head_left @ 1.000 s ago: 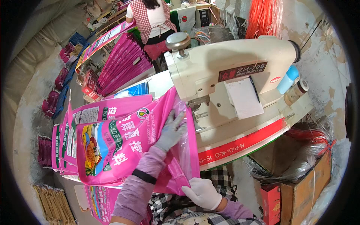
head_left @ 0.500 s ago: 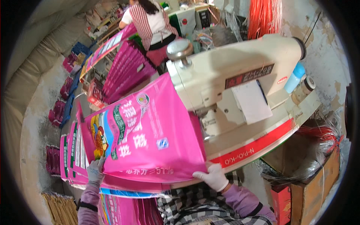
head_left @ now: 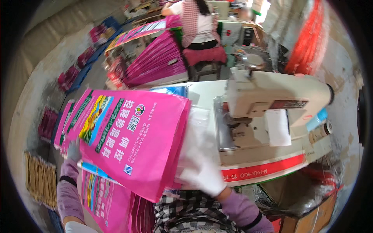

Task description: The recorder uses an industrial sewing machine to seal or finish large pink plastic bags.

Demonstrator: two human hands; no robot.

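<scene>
A large pink printed bag (head_left: 155,155) lies slanted in front of me, its right edge standing out over the table. My left hand (head_left: 74,152), in a light glove, is closed on the bag's left edge. At the bag's right edge, my right hand (head_left: 204,176), in a white glove, is smeared by motion, so its fingers cannot be made out. A blurred whitish sheet, looking like thin plastic (head_left: 198,132), stretches up from that hand beside the bag. The cream sewing machine (head_left: 272,93) stands to the right, apart from the bag.
More pink bags are stacked under the held one, and others (head_left: 107,202) lie lower down. A red strip (head_left: 264,169) runs along the table's front edge. Beyond the table, a person (head_left: 196,25) sits by a fanned purple bag pile (head_left: 157,60). Red strands (head_left: 309,39) hang at the back right.
The bag has moved left, away from the sewing machine. My right hand has left the bag's lower corner and moved along its right side, where whitish plastic now shows. The view has shifted.
</scene>
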